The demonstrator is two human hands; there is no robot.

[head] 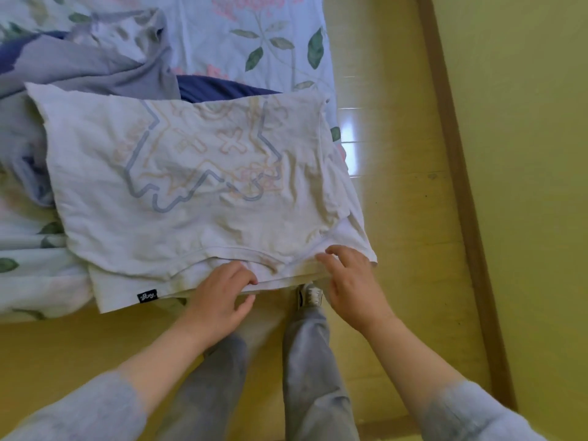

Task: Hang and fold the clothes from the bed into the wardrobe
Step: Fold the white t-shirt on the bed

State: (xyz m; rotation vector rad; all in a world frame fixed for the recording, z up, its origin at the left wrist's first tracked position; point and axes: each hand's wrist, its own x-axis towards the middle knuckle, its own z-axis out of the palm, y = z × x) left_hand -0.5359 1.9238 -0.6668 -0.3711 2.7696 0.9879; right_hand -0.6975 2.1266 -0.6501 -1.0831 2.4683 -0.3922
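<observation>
While the person stands at the edge of the bed, two forearms in grey sleeves (95,409) reach forward above grey trousers (305,361) and one light shoe (310,294) on the yellow floor (397,218).

The left hand (222,291) pinches the near hem of the white T-shirt (191,186), with curled fingers on top of the cloth and the thumb below the edge. The right hand (350,281) rests on the near right corner of the same garment, its fingers spread and fairly straight on the fabric, gripping nothing.

The white T-shirt lies spread flat on the bed, its near hem overhanging the mattress edge. A faint blue and orange print shows on its upper face. A small black label (147,296) sits on the hem, left of the left hand.

Beyond the T-shirt, a crumpled grey garment (95,68) and a dark blue garment (216,87) lie touching its far edge. All three rest on the floral bedsheet (254,27).
</observation>
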